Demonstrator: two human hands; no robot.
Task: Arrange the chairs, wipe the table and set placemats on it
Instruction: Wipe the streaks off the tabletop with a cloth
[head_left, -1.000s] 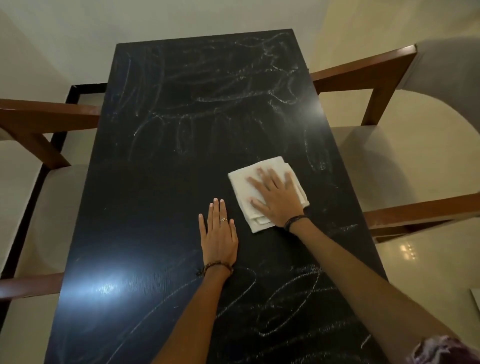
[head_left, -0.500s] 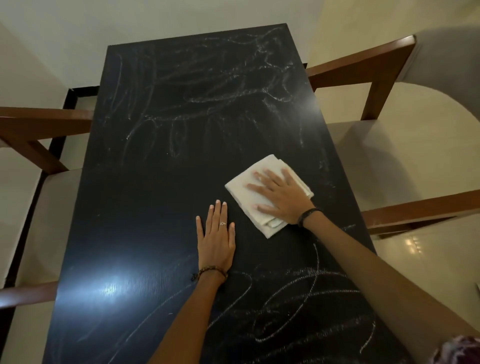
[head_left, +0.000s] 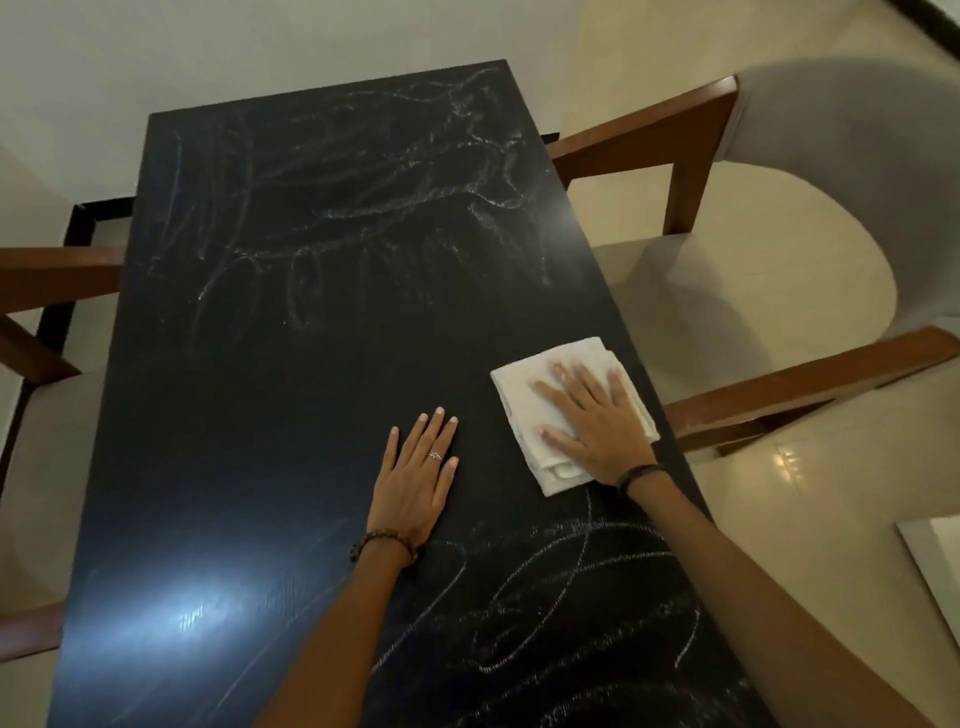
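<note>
A long black table runs away from me, streaked with white chalky marks at its far end and near end. My right hand lies flat, fingers spread, pressing a folded white cloth onto the table close to its right edge. My left hand rests flat on the bare tabletop just left of the cloth, holding nothing. An armchair with brown wooden arms and a grey padded back stands at the table's right side. Another such chair stands at the left side, mostly out of frame.
Pale tiled floor lies to the right of the table. A light wall stands past the far end. A black frame lies on the floor at the far left. A pale flat object shows at the right edge.
My right hand has slid the cloth to the right, toward the table's right edge. My left hand has stayed flat in place. The view has tilted a little.
</note>
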